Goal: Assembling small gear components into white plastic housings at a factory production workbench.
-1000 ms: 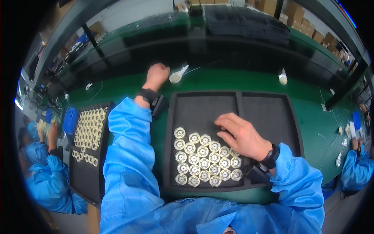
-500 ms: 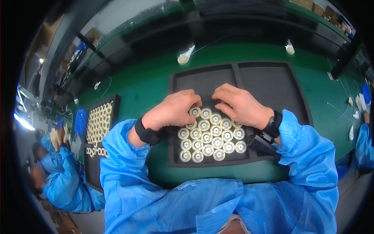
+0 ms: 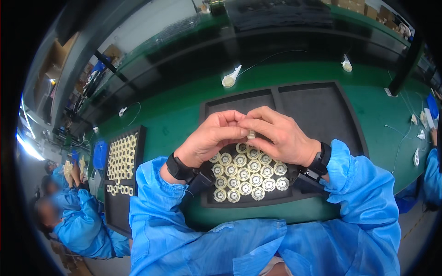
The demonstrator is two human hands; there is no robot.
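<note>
Green workbench (image 3: pixel 184 110), black tray (image 3: pixel 317 106) on it, factory hall behind.

Left hand (image 3: pixel 209 140) and right hand (image 3: pixel 278 135) meet fingertip to fingertip, pinching small gear (image 3: pixel 251 135) above cream gears (image 3: pixel 248 175) in black tray (image 3: pixel 317 110); second tray (image 3: pixel 120 161) left.

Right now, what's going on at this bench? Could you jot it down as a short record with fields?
Left hand: left hand raised over the tray, fingertips meeting the right hand's
Right hand: right hand pinching a small cream gear together with the left
Tray: black two-compartment tray on the green bench
Tray contents: cream gears laid flat in rows in the near left compartment
Other tray: second black tray of cream rings to the left
Clothing: blue sleeves, black wristbands
Nearby: other people in blue at both edges
</note>
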